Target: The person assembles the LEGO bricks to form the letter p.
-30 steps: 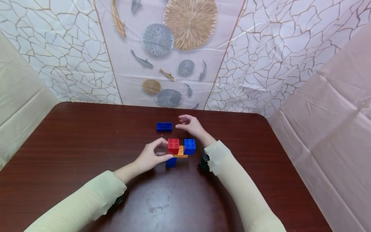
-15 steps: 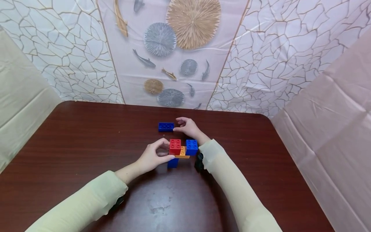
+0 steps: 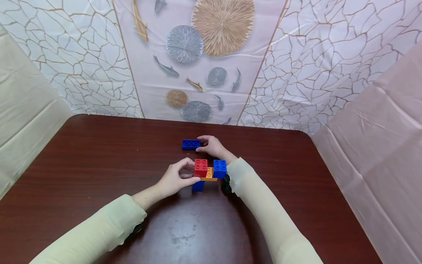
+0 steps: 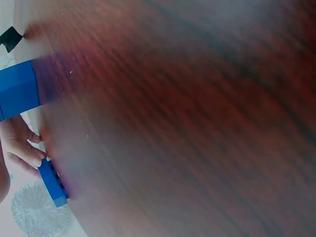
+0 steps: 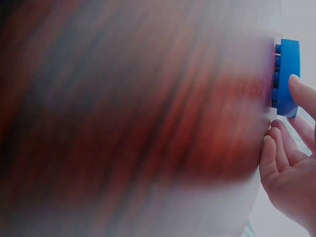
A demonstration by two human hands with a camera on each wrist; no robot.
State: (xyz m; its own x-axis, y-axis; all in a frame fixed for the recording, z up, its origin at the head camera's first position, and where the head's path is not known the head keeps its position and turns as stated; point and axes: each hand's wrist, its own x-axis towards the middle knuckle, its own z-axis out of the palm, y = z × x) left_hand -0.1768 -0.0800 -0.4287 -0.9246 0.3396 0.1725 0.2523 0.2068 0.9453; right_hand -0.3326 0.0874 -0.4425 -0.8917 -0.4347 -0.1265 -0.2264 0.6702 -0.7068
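Note:
My left hand [image 3: 173,178] grips a small brick build at its left side, thumb in front. The build has a red brick [image 3: 200,168] and a blue square brick [image 3: 219,169] on an orange plate [image 3: 209,173], with a lower blue brick [image 3: 198,186] underneath. Behind it, a long blue brick [image 3: 191,144] lies upside down on the table, hollow side up. My right hand [image 3: 213,147] pinches its right end between thumb and index finger; the right wrist view shows the thumb [image 5: 302,94] on the brick's side, studs toward the table.
The dark brown table [image 3: 99,157] reaches back to a patterned cloth wall [image 3: 158,99]. Plain cloth hangs at the left and right sides. A black wrist device [image 3: 226,185] sits under the right sleeve, close to the build's right side.
My right hand has moved in from the right of the long blue brick and its fingers have come round the end. My left hand keeps its hold on the build.

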